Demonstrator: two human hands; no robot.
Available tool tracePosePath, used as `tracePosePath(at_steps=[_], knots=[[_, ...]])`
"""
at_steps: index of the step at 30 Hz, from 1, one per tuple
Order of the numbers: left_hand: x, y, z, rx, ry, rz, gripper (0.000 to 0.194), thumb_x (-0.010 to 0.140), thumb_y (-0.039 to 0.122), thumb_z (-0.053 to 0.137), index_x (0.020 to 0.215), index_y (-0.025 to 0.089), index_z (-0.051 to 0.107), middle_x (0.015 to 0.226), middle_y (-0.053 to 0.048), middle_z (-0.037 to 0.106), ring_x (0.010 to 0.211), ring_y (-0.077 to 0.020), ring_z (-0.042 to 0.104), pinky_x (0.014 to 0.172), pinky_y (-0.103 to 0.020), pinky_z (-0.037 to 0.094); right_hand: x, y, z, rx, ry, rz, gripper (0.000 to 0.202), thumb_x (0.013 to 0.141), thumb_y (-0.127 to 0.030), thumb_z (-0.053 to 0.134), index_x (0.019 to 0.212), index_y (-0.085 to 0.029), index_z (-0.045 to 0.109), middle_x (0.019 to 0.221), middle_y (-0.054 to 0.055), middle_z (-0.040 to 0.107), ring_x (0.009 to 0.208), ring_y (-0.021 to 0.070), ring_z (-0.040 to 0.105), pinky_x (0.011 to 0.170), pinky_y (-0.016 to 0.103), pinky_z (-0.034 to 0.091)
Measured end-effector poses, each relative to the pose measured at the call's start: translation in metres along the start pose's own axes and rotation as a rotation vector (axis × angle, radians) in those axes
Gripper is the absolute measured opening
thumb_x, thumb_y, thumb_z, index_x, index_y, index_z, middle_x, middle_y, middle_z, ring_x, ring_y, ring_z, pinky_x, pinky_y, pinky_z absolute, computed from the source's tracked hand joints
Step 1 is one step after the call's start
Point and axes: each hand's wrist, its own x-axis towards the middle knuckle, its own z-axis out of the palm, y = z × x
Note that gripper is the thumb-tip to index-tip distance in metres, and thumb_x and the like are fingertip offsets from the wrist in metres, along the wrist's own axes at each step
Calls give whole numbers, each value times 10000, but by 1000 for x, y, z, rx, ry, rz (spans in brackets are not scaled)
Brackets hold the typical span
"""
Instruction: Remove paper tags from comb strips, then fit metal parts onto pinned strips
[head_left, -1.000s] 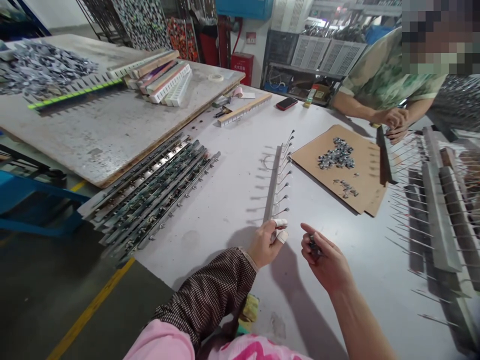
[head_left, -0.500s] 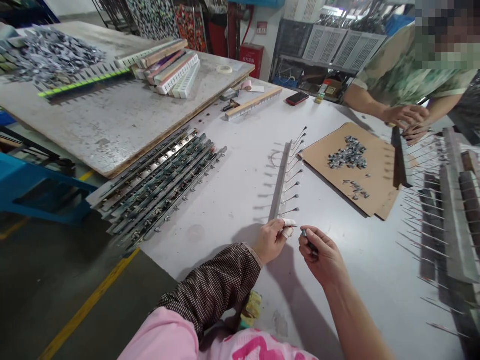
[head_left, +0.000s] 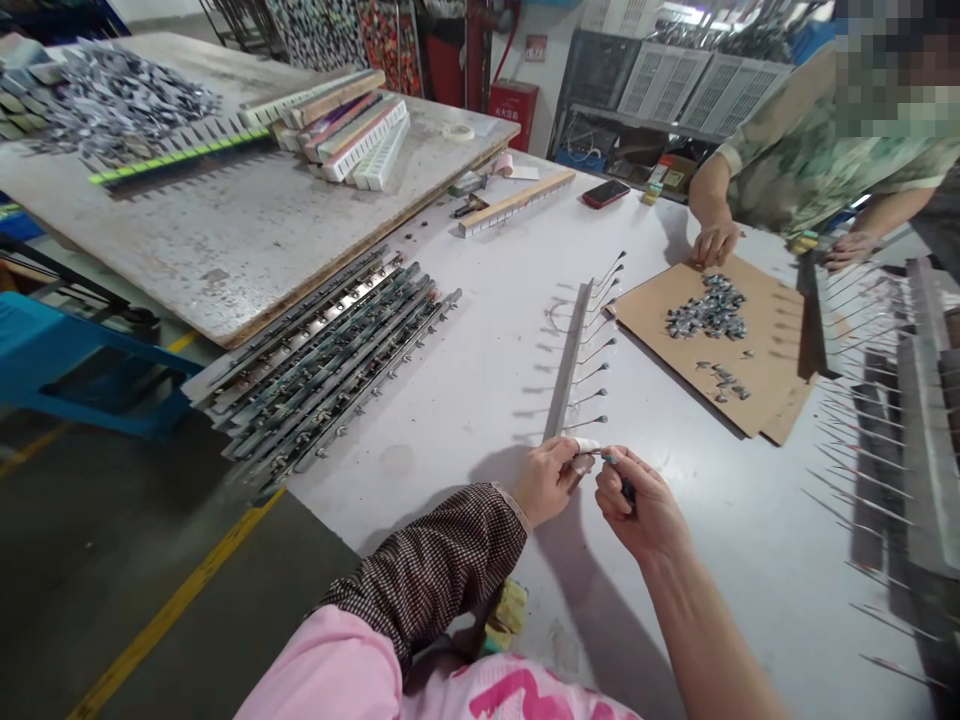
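Note:
My left hand [head_left: 551,484], with white wrap on its fingers, is closed at the near end of a narrow grey metal bar [head_left: 571,362]. Thin wires stick out from the bar's right side, most tipped with a small dark grey piece [head_left: 602,392]. Close by on the right, my right hand [head_left: 643,500] pinches a small grey-green piece [head_left: 607,456] at the tip of the nearest wire, just beyond my left fingers. More dark pieces [head_left: 627,490] show in its curled fingers; their exact shape is hard to make out.
Brown cardboard [head_left: 660,300] holds a pile of small grey pieces [head_left: 709,308]. Across the table a co-worker's hand [head_left: 716,243] reaches to its far edge. Racks with projecting wires [head_left: 926,430] stand at right. Metal strips [head_left: 337,360] lie left; a phone [head_left: 606,193] lies at the back.
My right hand has moved slightly left, bringing the small piece onto the wire tip at my left fingers. The co-worker's one hand has moved from the rack to the cardboard.

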Motion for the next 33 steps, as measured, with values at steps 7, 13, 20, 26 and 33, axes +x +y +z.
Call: tracePosePath(at_steps=[7, 13, 20, 26, 33], knots=[[0, -1, 0, 2, 1, 5, 230, 1021, 310, 520, 1126, 197, 691, 1059, -82, 751, 1001, -193, 711, 913, -317, 578, 1, 0, 1, 6, -25, -28, 363, 650, -369, 930, 751, -180, 638, 504, -68, 524, 342, 13, 293, 335, 150, 256], [0, 0, -1, 38, -7, -3, 227, 1011, 318, 531, 1101, 190, 696, 1013, -81, 748, 972, -202, 708, 885, -321, 580, 6, 7, -3, -50, -20, -93, 335, 708, -400, 890, 762, -186, 638, 508, -56, 531, 362, 20, 313, 358, 151, 250], [0, -2, 1, 80, -2, -47, 188, 1003, 313, 562, 1029, 188, 699, 982, -76, 745, 930, -199, 707, 855, -312, 574, 9, 15, 0, -165, 66, -160, 351, 715, -430, 888, 788, -193, 640, 507, -46, 519, 415, 45, 344, 387, 171, 228], [1, 1, -1, 21, -18, -20, 203, 1018, 281, 530, 1114, 197, 688, 1046, -69, 762, 982, -185, 716, 903, -305, 577, 1, 14, -17, -473, 182, -471, 370, 854, -496, 766, 1109, -230, 738, 532, -70, 434, 491, 85, 374, 458, 214, 311], [-1, -4, 2, 70, 23, -31, 164, 995, 274, 554, 930, 195, 682, 912, -63, 741, 875, -195, 709, 820, -305, 577, 7, 9, -27, -881, 38, -668, 197, 884, -429, 733, 984, -270, 795, 659, -13, 620, 535, 119, 487, 517, 274, 419]])
